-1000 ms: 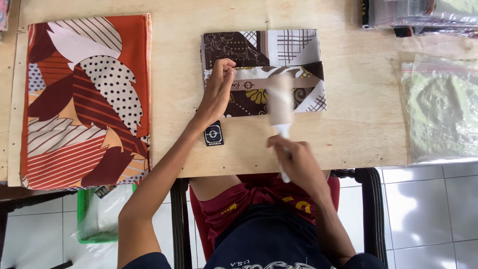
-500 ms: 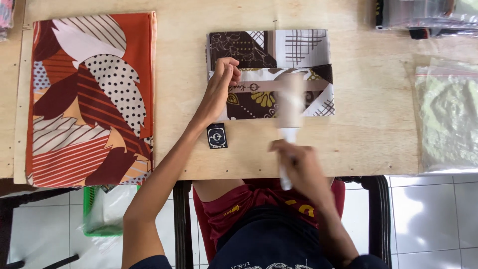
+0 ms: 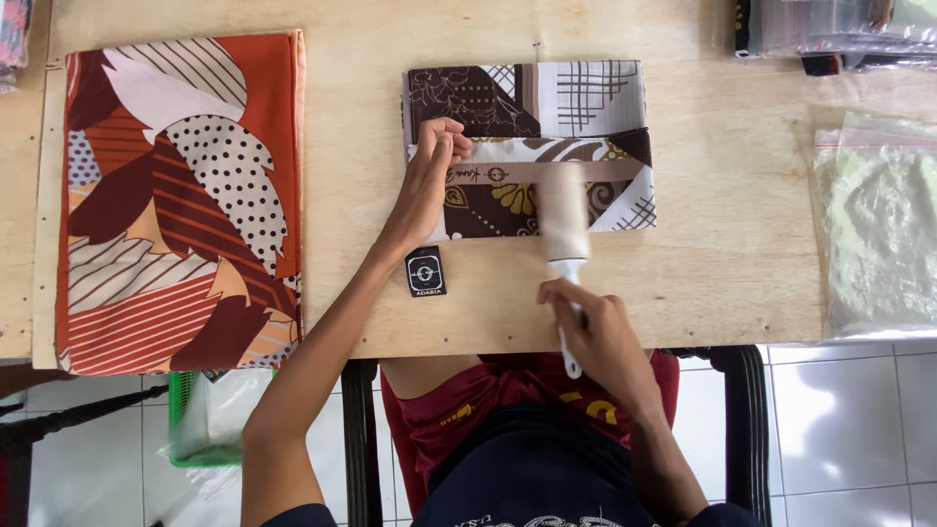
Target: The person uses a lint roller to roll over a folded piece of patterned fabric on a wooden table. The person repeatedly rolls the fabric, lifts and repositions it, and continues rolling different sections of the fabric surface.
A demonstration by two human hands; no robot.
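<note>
A folded brown, white and yellow patterned cloth lies on the wooden table. My left hand presses flat on the cloth's left end, fingers spread. My right hand grips the white handle of a lint roller, whose pale roll rests on the cloth's lower middle. A small black tag lies on the table just below my left hand.
A larger orange, maroon and white patterned cloth lies folded at the left. Clear plastic bags sit at the right edge, more packets at the top right. A green basket stands on the tiled floor under the table.
The lint roller has shifted slightly down the cloth toward me with my right hand. My left hand stays pressed on the cloth's left end.
</note>
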